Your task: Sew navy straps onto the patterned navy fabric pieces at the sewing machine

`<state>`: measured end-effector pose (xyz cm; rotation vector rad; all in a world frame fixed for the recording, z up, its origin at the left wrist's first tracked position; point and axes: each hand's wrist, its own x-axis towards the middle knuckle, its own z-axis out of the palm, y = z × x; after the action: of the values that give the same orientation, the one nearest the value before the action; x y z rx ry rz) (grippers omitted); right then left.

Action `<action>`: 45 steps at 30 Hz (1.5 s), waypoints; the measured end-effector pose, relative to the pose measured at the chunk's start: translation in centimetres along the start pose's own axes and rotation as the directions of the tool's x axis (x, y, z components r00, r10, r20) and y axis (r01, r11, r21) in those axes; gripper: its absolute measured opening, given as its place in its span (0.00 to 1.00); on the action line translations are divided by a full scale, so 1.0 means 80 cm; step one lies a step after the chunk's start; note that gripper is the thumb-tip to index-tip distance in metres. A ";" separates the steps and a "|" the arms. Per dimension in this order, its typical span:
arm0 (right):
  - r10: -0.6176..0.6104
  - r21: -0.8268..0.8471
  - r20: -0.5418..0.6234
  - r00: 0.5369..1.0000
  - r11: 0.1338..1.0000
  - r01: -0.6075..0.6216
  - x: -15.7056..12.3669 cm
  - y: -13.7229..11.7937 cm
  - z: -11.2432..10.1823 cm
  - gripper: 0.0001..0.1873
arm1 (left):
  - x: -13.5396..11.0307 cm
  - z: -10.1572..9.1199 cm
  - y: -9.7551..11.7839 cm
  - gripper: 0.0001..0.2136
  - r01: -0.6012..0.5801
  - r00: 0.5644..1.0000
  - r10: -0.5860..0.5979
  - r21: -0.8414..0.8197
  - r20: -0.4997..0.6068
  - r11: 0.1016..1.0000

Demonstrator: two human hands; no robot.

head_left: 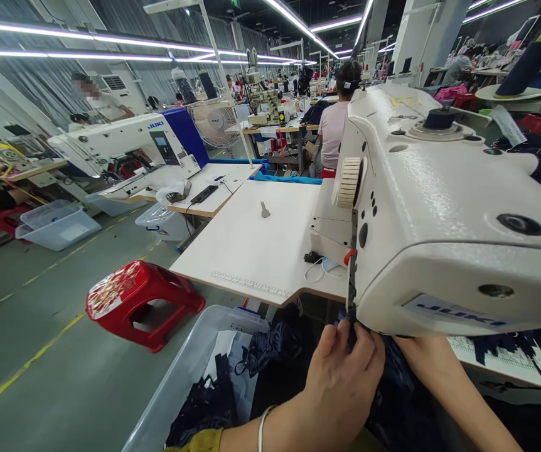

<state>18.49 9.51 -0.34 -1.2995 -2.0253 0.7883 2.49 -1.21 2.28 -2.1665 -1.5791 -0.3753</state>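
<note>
So your left hand (348,376) is pinching the navy fabric (395,386) just under the sewing machine (444,207), and your right hand (412,346) is beneath the machine too (mostly hidden, can't tell its grip). Plastic bin (183,364) is left of the machine.

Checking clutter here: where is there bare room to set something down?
The white table shows bare surface between its printed ruler and the small grey piece. Crowded under the sewing machine: left hand on dark fabric, right hand mostly hidden. The plastic bin holds navy cloth.
</note>
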 end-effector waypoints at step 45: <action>0.131 0.129 -0.016 0.991 0.983 -0.128 -0.018 0.002 0.004 0.13 | -0.006 -0.013 -0.011 0.26 0.035 0.997 -0.015 -0.281 0.074 0.959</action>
<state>18.80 8.21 -0.91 -1.3709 -1.8533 0.9412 1.54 -1.85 3.12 -2.3976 -1.6801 -0.5682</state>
